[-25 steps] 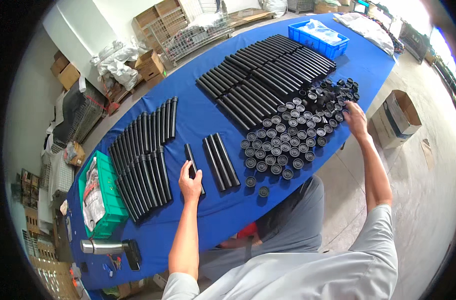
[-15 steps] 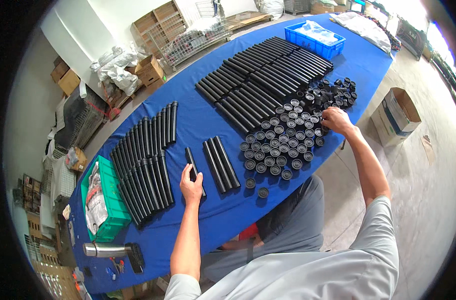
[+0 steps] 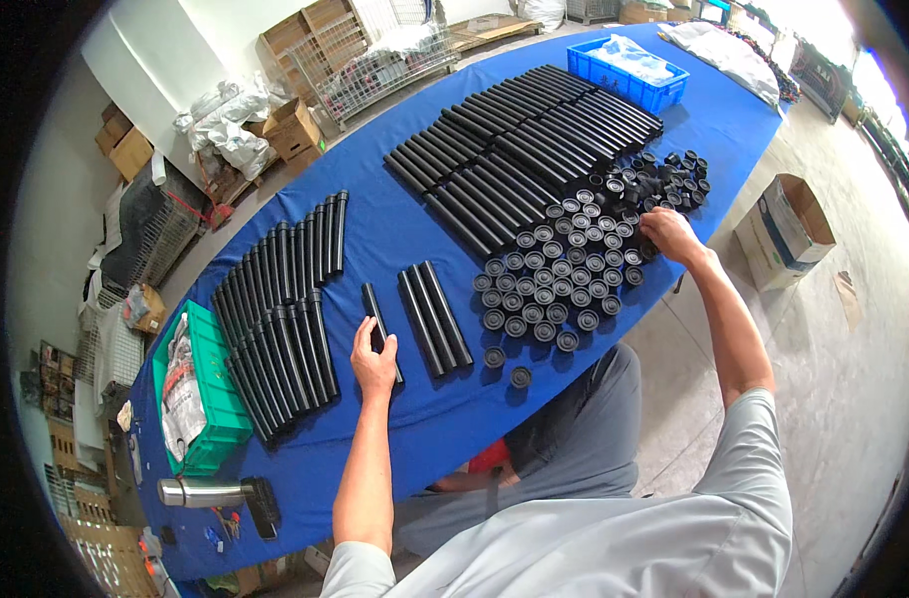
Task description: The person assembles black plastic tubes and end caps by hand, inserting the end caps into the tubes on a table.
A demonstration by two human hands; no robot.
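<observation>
My left hand (image 3: 376,367) lies over a single black tube (image 3: 370,301) on the blue cloth, thumb on one side and fingers on the other. Just right of it are three loose black tubes (image 3: 434,317), side by side. My right hand (image 3: 671,236) reaches into the right edge of a spread of round black caps (image 3: 562,276). Its fingertips are bent down among the caps, and what they pinch is hidden. Many caps lie flat with ringed faces up; those farther back are heaped (image 3: 673,179). To the left, tubes with wider collared ends (image 3: 295,339) rest in two overlapping rows.
Rows of plain black tubes (image 3: 524,140) cover the table's far part, near a blue crate (image 3: 629,75) holding clear plastic. A green crate (image 3: 225,424) stands at the left, with a steel flask (image 3: 197,492) in front. An open carton (image 3: 785,234) sits on the floor at right.
The view has shifted slightly, so the table appears a little farther left and up. Both hands keep nearly the same places, the left at the single tube, the right among the caps.
</observation>
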